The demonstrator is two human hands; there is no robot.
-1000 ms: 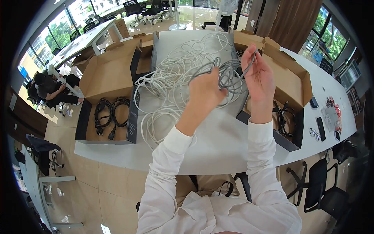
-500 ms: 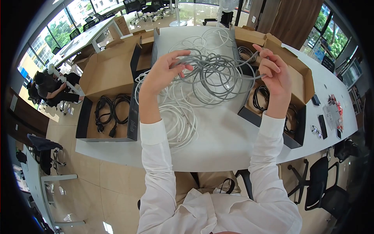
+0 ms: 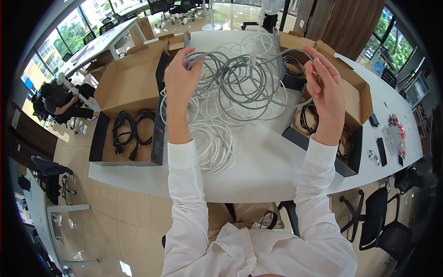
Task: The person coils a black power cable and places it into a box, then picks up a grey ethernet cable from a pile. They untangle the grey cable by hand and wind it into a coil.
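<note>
A tangle of grey network cable (image 3: 240, 87) hangs between my hands above the table. My left hand (image 3: 182, 76) is closed round several of its loops at the left side. My right hand (image 3: 326, 87) pinches a single strand drawn out to the right, which curves around the fingers. A clear plug (image 3: 252, 59) shows near the top middle of the tangle. Underneath, loose white cables (image 3: 207, 145) lie in coils on the table, partly hidden by the grey loops.
On the white table (image 3: 258, 161), an open box (image 3: 127, 162) with black power cords (image 3: 134, 134) stands at left. Another open box (image 3: 353, 166) at right holds black cables. Glasses (image 3: 374, 157) and a black case (image 3: 381, 151) lie far right. A person (image 3: 64, 101) sits beyond the left side.
My left hand has shifted slightly left and turned more upright. The grey tangle has spread and hangs lower, with a strand now arching up to my right hand.
</note>
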